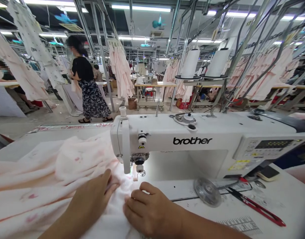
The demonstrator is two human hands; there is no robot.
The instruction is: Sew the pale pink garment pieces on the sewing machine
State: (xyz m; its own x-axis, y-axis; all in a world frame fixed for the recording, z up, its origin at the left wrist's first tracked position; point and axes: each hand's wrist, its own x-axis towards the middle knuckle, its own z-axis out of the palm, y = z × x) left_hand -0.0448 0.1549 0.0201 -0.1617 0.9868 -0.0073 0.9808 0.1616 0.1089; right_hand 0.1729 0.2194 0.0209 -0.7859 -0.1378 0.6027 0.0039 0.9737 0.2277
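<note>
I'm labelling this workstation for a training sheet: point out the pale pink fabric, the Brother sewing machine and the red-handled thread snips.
Pale pink fabric (76,156): head view, on its spread folds.
Brother sewing machine (192,146): head view, on its white arm.
Red-handled thread snips (263,210): head view, on the handle.

Pretty bright overall, tbh. Ceiling tubes (141,8) light the room behind and above the sewing machine (162,132), with purplish fringing on the ones up to its right. There's a strong white glow right under the machine's needle end, so the cloth (80,156) just left of it nearly blows out. Wide-angle lens stretches stuff well off to the machine's sides, poles (176,26) behind it lean, and the far background's kinda soft.
</note>
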